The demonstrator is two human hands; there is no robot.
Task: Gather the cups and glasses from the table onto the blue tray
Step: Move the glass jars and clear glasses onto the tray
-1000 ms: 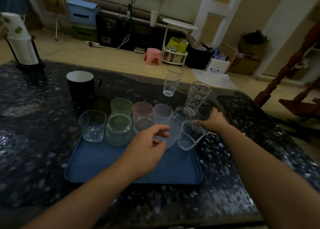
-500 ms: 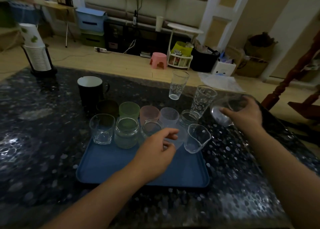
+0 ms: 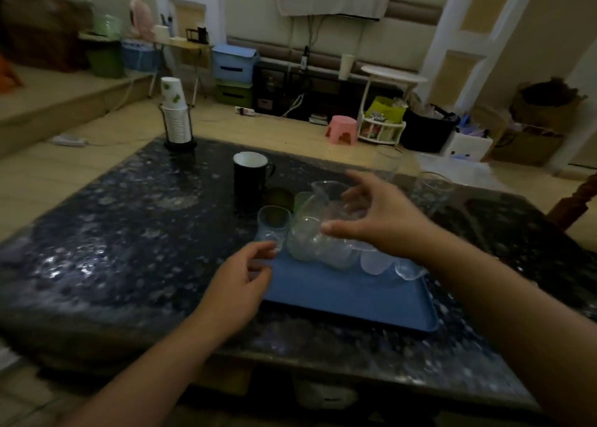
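Note:
The blue tray (image 3: 349, 294) lies on the dark speckled table (image 3: 129, 232), with several glasses and coloured cups along its back edge, mostly hidden by my right hand. My right hand (image 3: 384, 223) grips a clear spouted glass (image 3: 316, 219), tilted, above the tray's back left. A clear tumbler (image 3: 273, 229) stands at the tray's back-left corner. My left hand (image 3: 239, 284) hovers at the tray's left edge with loosely curled fingers near that tumbler's base, holding nothing. On the table behind the tray stand a black mug (image 3: 248, 181) and two tall glasses (image 3: 387, 161) (image 3: 433, 190).
A rack of stacked paper cups (image 3: 176, 119) stands at the table's far left corner. Beyond the table are a pink stool (image 3: 342, 129), storage boxes and a small white side table. A dark wooden chair (image 3: 578, 200) is at the right edge.
My right hand picked up a clear glass from the table at the right and carried it left over the tray's back. My left hand shifted toward the tray's left edge. The view swung left.

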